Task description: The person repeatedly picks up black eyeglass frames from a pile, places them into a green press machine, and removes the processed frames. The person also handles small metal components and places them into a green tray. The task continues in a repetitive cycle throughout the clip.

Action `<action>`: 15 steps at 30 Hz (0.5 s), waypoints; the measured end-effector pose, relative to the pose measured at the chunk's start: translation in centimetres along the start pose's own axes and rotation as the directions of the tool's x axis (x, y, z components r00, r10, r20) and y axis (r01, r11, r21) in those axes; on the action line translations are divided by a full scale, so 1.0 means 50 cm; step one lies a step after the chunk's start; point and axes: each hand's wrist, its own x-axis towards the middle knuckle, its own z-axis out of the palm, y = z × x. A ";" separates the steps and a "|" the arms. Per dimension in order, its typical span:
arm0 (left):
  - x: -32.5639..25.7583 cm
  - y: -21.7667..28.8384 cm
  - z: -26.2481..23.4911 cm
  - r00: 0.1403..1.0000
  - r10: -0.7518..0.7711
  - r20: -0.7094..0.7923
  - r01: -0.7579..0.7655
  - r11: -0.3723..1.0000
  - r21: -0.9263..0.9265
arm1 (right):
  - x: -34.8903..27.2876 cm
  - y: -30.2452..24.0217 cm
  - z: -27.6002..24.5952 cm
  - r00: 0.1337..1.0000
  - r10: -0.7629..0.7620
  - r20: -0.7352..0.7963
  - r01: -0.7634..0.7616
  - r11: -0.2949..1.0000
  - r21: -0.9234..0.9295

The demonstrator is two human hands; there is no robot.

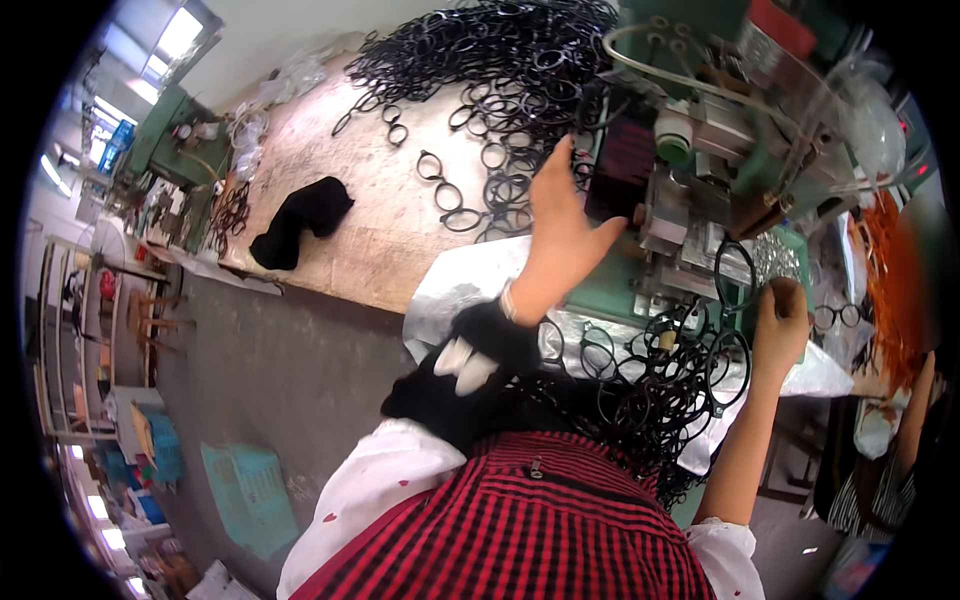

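Observation:
My left hand (565,225) is open, fingers stretched forward and thumb apart, holding nothing. It is over the bench between a heap of black eyeglass frames (500,60) and the metal fixture (665,225) of a green machine. My right hand (782,315) has its fingers curled together at the near edge of a green tray of small metal parts (775,256). What it pinches, if anything, is hidden. Just left of it, a black eyeglass frame (735,272) stands upright. More black frames (665,400) lie tangled on my lap, over silvery sheeting (465,280).
A black cloth (302,222) lies on the wooden bench (370,255) at left. Orange strands (880,290) hang at far right, near another person's arm (918,410). On the floor at lower left sits a turquoise basket (250,500). Another green machine (175,140) stands at the far left.

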 end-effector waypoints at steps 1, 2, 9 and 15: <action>0.026 -0.019 0.019 0.999 0.022 0.034 -0.023 0.999 0.043 | 0.007 -0.007 0.014 0.997 -0.058 -0.046 0.060 0.997 0.039; 0.053 -0.029 0.016 0.999 0.034 -0.029 -0.032 0.996 0.085 | 0.012 -0.020 0.020 0.998 -0.047 -0.031 0.049 0.997 0.057; 0.189 -0.066 -0.238 0.946 0.244 -0.214 -0.126 0.882 0.454 | 0.010 -0.025 -0.002 0.996 0.072 0.046 -0.080 0.978 0.194; 0.141 -0.367 -0.265 0.912 -0.403 -0.069 0.330 0.626 0.707 | 0.038 -0.035 0.033 0.996 0.054 0.072 -0.068 0.974 0.216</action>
